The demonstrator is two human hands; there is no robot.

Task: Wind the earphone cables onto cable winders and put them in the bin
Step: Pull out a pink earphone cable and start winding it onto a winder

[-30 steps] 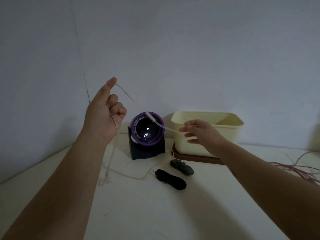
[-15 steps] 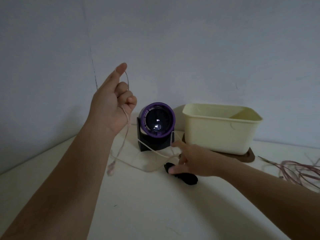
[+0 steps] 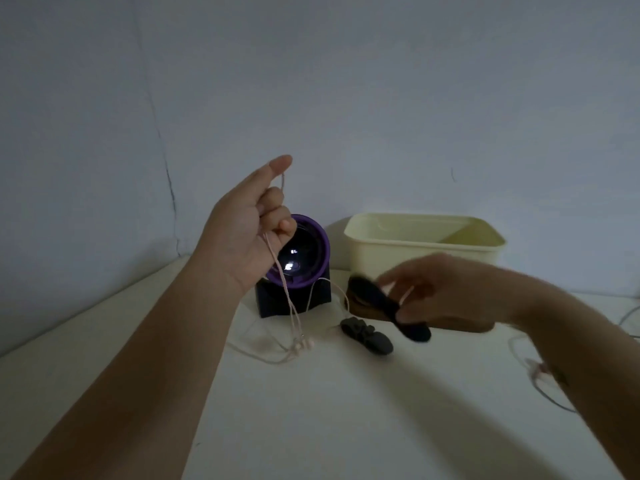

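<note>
My left hand is raised above the table and grips a thin pale pink earphone cable. The cable hangs down from my fist, and its earbuds dangle just over the tabletop. My right hand is blurred by motion and pinches a black cable winder, lifted off the table in front of the bin. A second dark winder lies on the table below it. The cream bin stands open at the back right on a brown mat.
A purple-rimmed round device on a black base stands right behind my left hand. More pale cables lie at the table's right edge. The wall is close behind, and the white tabletop stretches toward me.
My right hand has lifted one black winder off the table and moved right. The left hand has held its raised grip, and the earbuds now hang lower.
</note>
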